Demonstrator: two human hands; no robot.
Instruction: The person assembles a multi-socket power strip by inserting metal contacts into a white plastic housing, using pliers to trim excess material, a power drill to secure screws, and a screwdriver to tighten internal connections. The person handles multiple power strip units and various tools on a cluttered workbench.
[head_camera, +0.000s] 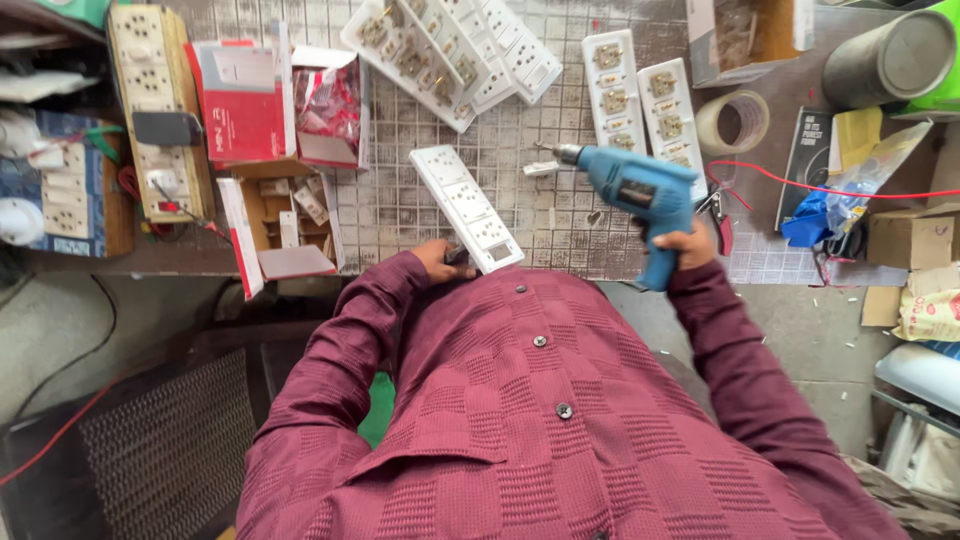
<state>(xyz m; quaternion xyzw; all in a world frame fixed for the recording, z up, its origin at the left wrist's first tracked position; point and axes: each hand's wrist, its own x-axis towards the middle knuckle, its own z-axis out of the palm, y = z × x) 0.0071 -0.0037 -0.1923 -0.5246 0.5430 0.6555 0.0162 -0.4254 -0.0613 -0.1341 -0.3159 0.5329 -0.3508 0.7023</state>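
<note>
My right hand (682, 243) grips the handle of a blue electric drill (640, 190), its bit pointing left above the gridded worktop (400, 200). My left hand (440, 260) holds the near end of a long white switch-and-socket panel (465, 207) that lies slanted on the worktop, face up. The drill bit tip is a little right of the panel's far end, apart from it. A small white part (540, 168) lies just under the bit. My maroon sleeves and shirt fill the lower frame.
More white socket panels lie at the back: a stack (440, 50) and two back-side-up strips (640, 95). Red-and-white cartons (270, 110) stand at left, a wooden extension board (155, 110) farther left. A tape roll (732, 122), metal can (885, 60), red wire and boxes sit right.
</note>
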